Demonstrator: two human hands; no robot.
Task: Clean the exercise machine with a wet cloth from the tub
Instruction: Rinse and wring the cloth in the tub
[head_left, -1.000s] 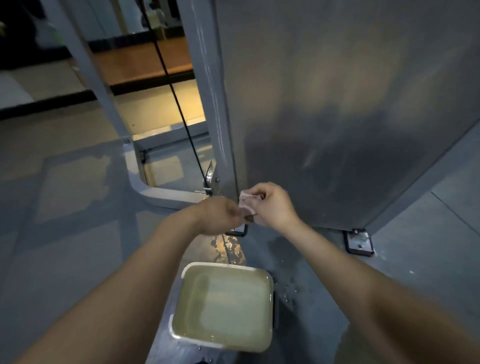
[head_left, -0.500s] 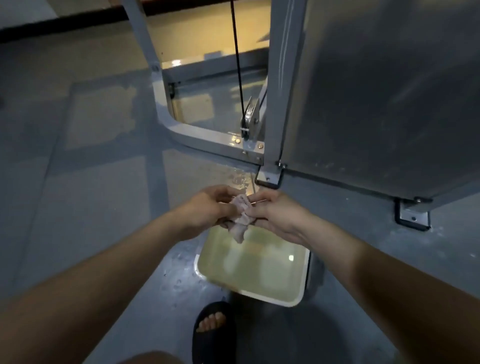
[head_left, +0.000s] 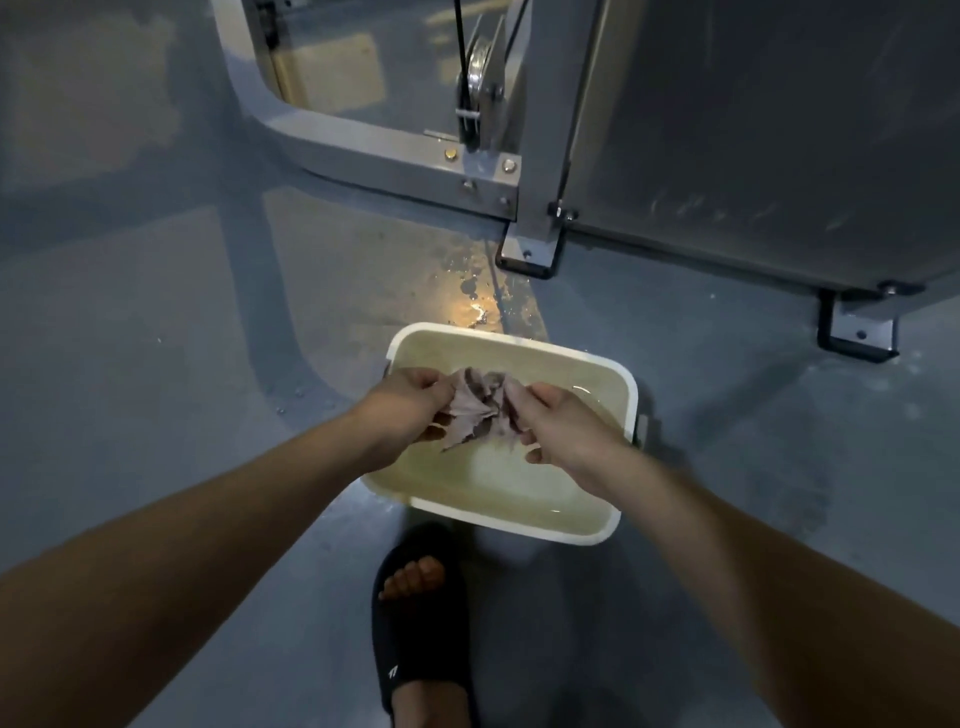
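A small pale wet cloth (head_left: 475, 408) is stretched between my two hands over the white tub (head_left: 626, 402), which holds murky water and stands on the grey floor. My left hand (head_left: 410, 410) grips the cloth's left side, and my right hand (head_left: 563, 426) grips its right side. The grey exercise machine (head_left: 753, 130) rises behind the tub, with a large flat metal panel, a frame bar and a cable running over a pulley (head_left: 478, 78).
A wet patch (head_left: 475, 293) shines on the floor between tub and machine. Black floor brackets (head_left: 854, 332) hold the machine's base. My foot in a black slipper (head_left: 421, 629) stands just in front of the tub.
Both hands have come down with the cloth from near the machine's lower panel to just over the tub's water, and the cloth is now spread wider between them. My view has tilted downward.
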